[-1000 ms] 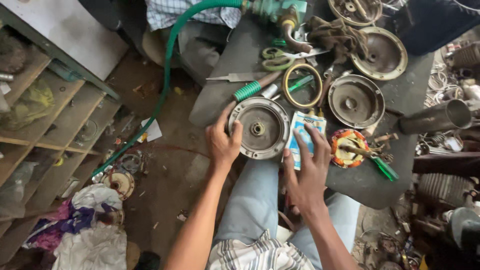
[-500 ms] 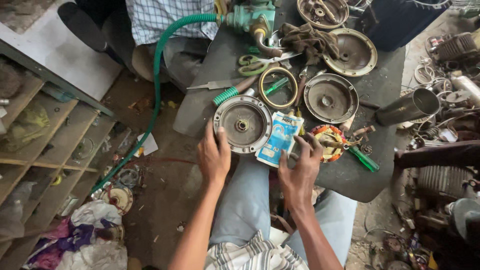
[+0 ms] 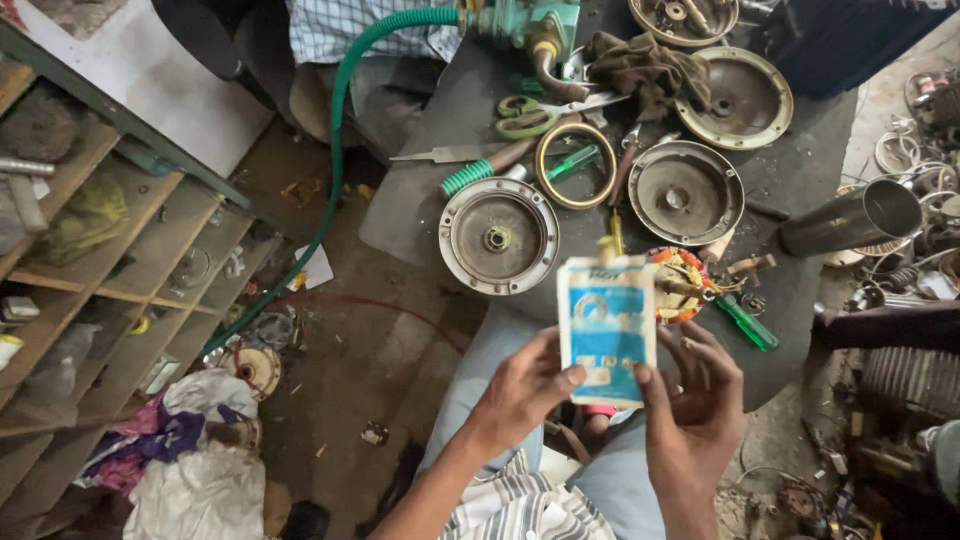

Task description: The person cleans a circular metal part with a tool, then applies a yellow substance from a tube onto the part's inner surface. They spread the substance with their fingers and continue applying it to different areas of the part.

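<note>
Far left of frame: wooden shelves (image 3: 110,250) with dusty odds and ends; below them, lower left, a heap of rags (image 3: 190,470) on the dirt floor. A green hose (image 3: 335,150) runs from the floor up to a green pump fitting (image 3: 525,22) at top centre.

Centre: dark tabletop (image 3: 440,200). On it a round metal motor cover (image 3: 499,236), face up, near the front edge. Just above it a brass-coloured ring (image 3: 575,165) and green-handled scissors (image 3: 528,115).

Lower centre: left hand (image 3: 520,390), fingers closed on the lower left edge of a small blue-and-white packet (image 3: 606,330). Packet held upright in front of the tabletop edge, above the person's lap, clear of the surface.

Right hand (image 3: 695,395) closed on the packet's lower right edge, thumb on its face.

Behind the packet: a wound stator with coloured wires (image 3: 685,285), partly hidden. Right of it a green screwdriver (image 3: 745,322). Further up, a second metal cover (image 3: 686,192) and a third (image 3: 738,98). Far right: a steel cylinder (image 3: 850,218) lying on its side.
</note>
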